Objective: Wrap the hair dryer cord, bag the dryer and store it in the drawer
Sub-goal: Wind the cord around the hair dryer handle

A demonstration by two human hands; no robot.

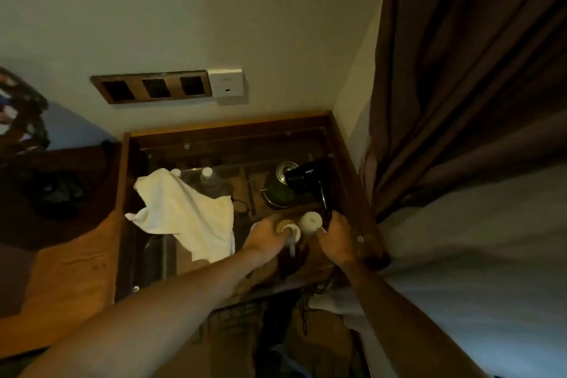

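A black hair dryer (302,177) lies on the glass-topped wooden table (233,129), its barrel over a kettle and its handle (324,200) pointing toward me. My right hand (336,238) is closed around the lower end of that handle. My left hand (266,235) rests by an upturned white cup (289,228), fingers curled on or beside it; whether it grips the cup is unclear. A thin dark cord (241,207) trails on the table left of the kettle. No bag or drawer is identifiable in this dim view.
A white towel (190,215) lies crumpled at the table's left. A second white cup (310,221), a green kettle (280,190) and a water bottle (210,181) stand nearby. Brown curtain (460,86) hangs right; a socket panel (153,87) is on the wall.
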